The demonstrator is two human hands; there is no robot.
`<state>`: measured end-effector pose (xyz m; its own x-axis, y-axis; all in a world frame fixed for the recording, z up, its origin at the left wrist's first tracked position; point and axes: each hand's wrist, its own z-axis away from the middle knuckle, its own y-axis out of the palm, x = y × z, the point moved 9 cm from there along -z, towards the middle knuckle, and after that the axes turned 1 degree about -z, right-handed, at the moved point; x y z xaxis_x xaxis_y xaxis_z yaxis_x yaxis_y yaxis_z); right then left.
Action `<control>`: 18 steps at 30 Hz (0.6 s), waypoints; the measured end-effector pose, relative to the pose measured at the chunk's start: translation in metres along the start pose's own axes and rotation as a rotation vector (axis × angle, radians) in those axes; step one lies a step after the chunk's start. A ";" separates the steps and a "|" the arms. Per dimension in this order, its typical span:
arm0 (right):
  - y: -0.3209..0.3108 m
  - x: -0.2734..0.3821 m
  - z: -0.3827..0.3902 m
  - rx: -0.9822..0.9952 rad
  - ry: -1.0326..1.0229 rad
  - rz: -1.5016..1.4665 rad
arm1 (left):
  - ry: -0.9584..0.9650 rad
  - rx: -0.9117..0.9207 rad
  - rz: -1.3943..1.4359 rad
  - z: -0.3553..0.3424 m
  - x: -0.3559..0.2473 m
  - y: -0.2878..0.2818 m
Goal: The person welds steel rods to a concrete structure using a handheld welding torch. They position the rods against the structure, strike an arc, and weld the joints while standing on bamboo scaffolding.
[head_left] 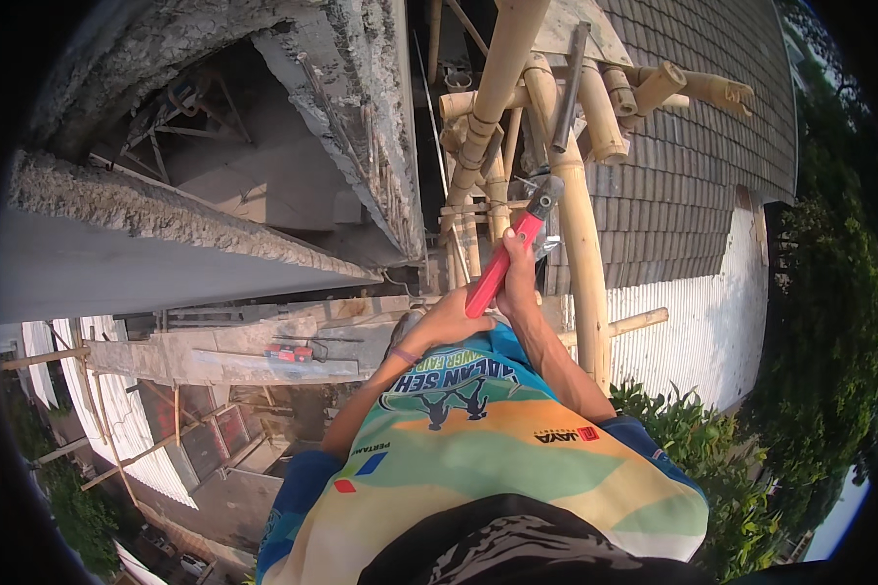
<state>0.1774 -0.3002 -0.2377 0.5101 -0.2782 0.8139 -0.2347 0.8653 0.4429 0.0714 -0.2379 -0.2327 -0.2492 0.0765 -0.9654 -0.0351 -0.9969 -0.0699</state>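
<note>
In front of my chest is a long red tool with a dark metal head (pixel 498 269); its exact kind I cannot make out. My right hand (pixel 520 281) wraps round its middle, with the thumb lying along the red body. Closed near the tool's lower end is my left hand (pixel 449 318), its fingers partly hidden. A shiny metal part shows beside the right hand, below the tool's head. The head points up towards an upright bamboo pole (pixel 581 244). Just above it, a dark metal bar (pixel 571 86) leans against the bamboo.
Tied bamboo poles (pixel 498 73) form a scaffold ahead. A tiled roof (pixel 693 117) and white corrugated sheets (pixel 673 322) lie to the right. At left are a rough concrete wall edge (pixel 195 219) and a plank walkway (pixel 166 361) bearing a red tool (pixel 293 353), high above the ground.
</note>
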 end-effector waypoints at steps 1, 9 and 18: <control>0.007 0.009 -0.002 0.046 -0.028 0.105 | -0.120 -0.043 0.068 -0.002 0.009 -0.001; -0.038 0.150 -0.142 0.285 -0.121 0.699 | -0.241 -0.444 -0.018 0.062 0.032 -0.040; -0.082 0.166 -0.407 -0.177 -0.313 1.399 | -0.370 -0.678 -0.143 0.130 0.086 -0.001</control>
<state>0.6178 -0.2478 -0.2919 -0.2522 0.7661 0.5911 -0.2654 0.5327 -0.8036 -0.0762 -0.2282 -0.2832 -0.5970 0.0868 -0.7975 0.4774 -0.7605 -0.4401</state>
